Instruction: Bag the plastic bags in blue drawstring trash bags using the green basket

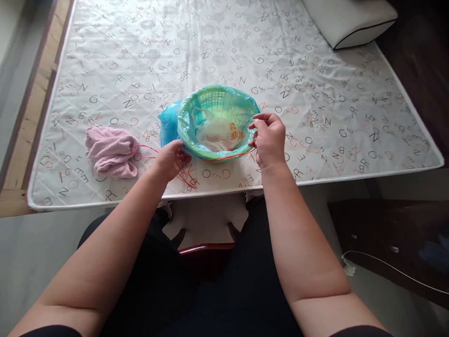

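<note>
Crumpled pink cloth on white letter-print mattress, thin red string at its R edge. L hand: grip half-curled at near L rim of round green plastic basket; can't tell if closed on string. Blue plastic bag just behind. Basket, btwn hands, has blue plastic liner, holds translucent bag w/ orange print. R hand: grip pinching string, R rim.

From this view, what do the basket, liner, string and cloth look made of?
Basket: likely plastic, satin; moulded-looking green lattice.
Liner: thin plastic film, glossy; crinkled, see-through blue.
String: fibre cord or plastic; slender, bendy red line, finish unclear.
Cloth: probably terry cotton or microfibre, matte; soft pink folds.
</note>
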Motion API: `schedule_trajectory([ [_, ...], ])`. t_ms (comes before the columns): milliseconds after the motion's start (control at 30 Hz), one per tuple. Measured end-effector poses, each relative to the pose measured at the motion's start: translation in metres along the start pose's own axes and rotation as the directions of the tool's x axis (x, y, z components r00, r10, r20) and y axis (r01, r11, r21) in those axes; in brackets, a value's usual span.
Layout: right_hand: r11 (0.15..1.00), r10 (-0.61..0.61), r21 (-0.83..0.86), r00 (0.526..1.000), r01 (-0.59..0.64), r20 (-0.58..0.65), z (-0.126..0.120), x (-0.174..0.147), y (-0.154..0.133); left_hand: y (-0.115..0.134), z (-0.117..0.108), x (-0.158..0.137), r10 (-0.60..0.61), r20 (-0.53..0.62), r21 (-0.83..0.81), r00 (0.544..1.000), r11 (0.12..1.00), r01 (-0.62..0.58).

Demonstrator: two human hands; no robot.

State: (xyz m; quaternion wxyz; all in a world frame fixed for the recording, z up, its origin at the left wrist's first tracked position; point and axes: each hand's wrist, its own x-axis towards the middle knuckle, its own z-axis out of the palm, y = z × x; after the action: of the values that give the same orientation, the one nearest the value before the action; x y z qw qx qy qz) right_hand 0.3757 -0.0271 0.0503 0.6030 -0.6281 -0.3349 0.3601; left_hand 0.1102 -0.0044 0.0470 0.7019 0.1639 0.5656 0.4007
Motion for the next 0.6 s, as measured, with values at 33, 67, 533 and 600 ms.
schedule_trajectory([
  [33,1.000,-0.006,-0.004,1.000,0.006,0.005,-0.0003,0.0002,0.0008,0.0003,0.0004,-0.0004,-0.003,-0.001,0.001,1.000,1.000,0.003],
  [67,1.000,-0.009,-0.008,1.000,0.009,0.008,-0.0005,0.0004,0.0013,0.0005,0.0007,-0.0007,-0.005,-0.001,0.003,1.000,1.000,0.005],
  [533,1.000,0.000,-0.027,1.000,0.000,0.015,-0.0005,-0.0020,-0.0008,-0.0022,-0.0039,0.0049,0.012,0.037,0.015,0.999,1.000,-0.012],
  [600,1.000,-0.003,-0.031,1.000,0.003,0.022,-0.0005,-0.0018,-0.0003,-0.0027,-0.0038,0.0053,0.011,0.031,0.014,0.999,1.000,-0.011],
])
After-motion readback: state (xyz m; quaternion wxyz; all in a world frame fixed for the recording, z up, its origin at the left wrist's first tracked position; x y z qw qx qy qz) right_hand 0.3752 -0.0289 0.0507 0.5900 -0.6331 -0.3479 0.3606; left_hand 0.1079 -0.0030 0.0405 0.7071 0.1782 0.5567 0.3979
